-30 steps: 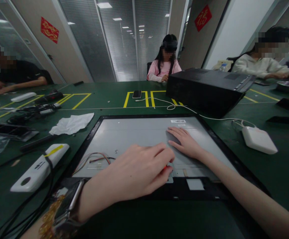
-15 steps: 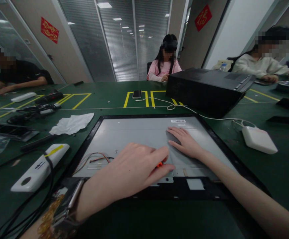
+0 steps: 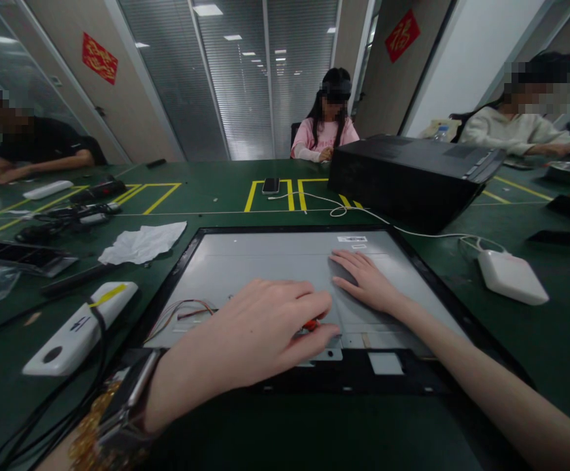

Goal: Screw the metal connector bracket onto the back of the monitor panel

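Observation:
A flat display panel lies back side up on the table, a grey metal sheet inside a black frame. My left hand is closed over its lower middle. Between thumb and fingers shows a bit of an orange-red handle; the rest of that tool is hidden under the hand. Thin coloured wires lie on the sheet by my left wrist. Spread flat on the sheet's right half rests my right hand, fingers outstretched below a white label.
A large black casing stands behind the panel. To the right is a white adapter with its cable. At left lie a white remote-shaped device, crumpled tissue and black cables. Several people sit around the table.
My left hand has shifted very slightly left and turned a little, still closed around the orange-red handle. My right hand stays in place on the panel.

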`<act>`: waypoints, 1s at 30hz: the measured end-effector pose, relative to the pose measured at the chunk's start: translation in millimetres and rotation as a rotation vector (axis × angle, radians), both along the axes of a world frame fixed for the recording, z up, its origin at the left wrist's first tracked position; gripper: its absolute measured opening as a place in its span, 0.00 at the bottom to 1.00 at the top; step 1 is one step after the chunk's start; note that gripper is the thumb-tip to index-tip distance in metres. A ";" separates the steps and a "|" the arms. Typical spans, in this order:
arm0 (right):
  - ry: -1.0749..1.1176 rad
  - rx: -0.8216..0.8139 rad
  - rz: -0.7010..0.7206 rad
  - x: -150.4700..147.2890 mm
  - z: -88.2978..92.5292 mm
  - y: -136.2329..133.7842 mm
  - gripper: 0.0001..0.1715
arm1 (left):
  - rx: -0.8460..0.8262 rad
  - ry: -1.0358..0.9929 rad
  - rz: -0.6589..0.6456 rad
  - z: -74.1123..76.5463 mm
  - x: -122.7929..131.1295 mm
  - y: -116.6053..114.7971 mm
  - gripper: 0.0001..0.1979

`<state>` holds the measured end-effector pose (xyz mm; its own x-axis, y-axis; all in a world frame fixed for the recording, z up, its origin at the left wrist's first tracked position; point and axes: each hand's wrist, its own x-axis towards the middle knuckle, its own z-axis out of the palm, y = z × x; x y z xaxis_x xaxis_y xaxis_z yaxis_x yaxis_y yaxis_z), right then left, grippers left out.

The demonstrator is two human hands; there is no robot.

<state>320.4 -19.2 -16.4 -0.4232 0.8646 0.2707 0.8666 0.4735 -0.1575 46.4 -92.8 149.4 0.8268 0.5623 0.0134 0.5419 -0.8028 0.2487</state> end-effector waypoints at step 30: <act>0.006 -0.002 0.002 -0.8 1.6 -0.8 0.30 | 0.051 -0.004 -0.028 -3.0 -2.4 4.1 0.07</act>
